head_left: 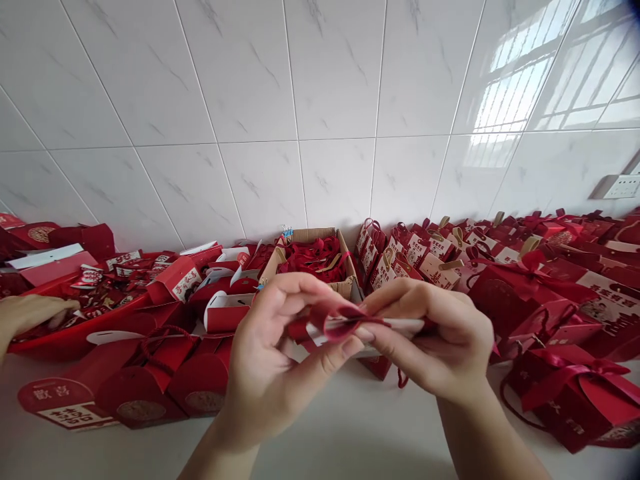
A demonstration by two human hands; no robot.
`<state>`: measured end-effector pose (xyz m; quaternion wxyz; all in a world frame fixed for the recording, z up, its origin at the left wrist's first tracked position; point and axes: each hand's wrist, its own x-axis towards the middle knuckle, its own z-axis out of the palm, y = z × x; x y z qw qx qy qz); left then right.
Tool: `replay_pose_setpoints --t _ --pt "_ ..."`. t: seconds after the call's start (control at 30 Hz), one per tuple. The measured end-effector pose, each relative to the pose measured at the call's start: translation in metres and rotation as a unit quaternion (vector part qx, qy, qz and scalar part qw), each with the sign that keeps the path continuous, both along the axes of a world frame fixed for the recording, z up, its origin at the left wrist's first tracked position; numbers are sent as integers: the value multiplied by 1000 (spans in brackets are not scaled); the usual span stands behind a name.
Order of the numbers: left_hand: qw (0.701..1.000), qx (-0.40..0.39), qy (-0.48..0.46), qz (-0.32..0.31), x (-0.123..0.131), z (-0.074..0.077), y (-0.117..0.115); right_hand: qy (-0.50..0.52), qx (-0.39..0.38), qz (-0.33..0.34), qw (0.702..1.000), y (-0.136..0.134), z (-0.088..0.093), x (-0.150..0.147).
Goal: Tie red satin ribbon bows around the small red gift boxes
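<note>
A dark red ribbon [341, 323] curls into a loop between my two hands in the middle of the view. My left hand [280, 373] pinches its near side with thumb and fingers. From the right, my right hand [440, 340] closes thumb and fingertips on the ribbon and on a pale edge beside it. Below the fingers shows part of a small red gift box [376, 367] with a cord hanging from it. My hands hide most of that box. Just behind stands a cardboard box [273, 267] holding a heap of red ribbons [313, 257].
Another person's hand [37, 317] reaches into a red basin [115, 327] of small wrapped packets at left. Red gift boxes [150, 380] stand before it, with open ones behind. Many ribboned boxes [560, 320] fill the right side. A tiled wall [260, 100] rises behind the table [320, 440].
</note>
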<state>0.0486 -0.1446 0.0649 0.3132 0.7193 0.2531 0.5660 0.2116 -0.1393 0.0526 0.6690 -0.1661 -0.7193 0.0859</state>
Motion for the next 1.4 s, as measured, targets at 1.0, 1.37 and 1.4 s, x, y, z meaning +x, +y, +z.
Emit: replay_pose_setpoints --t 1.0,1.37,1.4 --pt "947 78 285 123 -17 -1 20 -53 -285 53 956 14 -1 12" --pt "950 65 282 120 -14 -1 19 -46 -238 30 970 17 -4 8" --pt "949 69 282 123 -14 -1 19 -41 -232 38 971 17 -4 8"
